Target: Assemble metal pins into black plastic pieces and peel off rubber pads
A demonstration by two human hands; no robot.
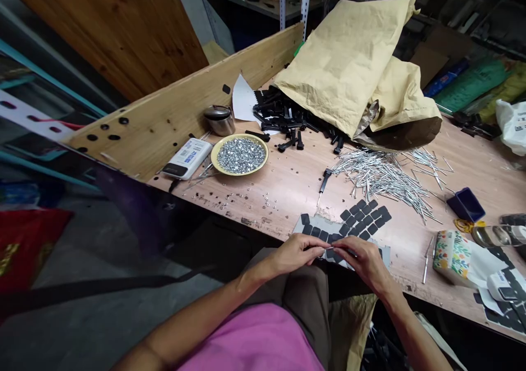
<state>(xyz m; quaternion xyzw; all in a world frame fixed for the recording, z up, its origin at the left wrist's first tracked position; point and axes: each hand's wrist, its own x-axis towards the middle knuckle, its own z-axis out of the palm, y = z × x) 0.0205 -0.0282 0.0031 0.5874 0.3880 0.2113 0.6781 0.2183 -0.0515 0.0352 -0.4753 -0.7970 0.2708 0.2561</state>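
Note:
My left hand and my right hand meet at the near edge of the wooden table, fingertips pinched together on a thin metal pin held between them. Just beyond the fingers lies a grey sheet covered with small black square pads. Farther back is a loose heap of metal pins. One black plastic piece with a pin in it lies alone mid-table.
A yellow bowl of small silver nuts stands at left, next to a white device and a metal tin. Black plastic parts spill from a brown paper sack. A blue tray and floral box sit at right.

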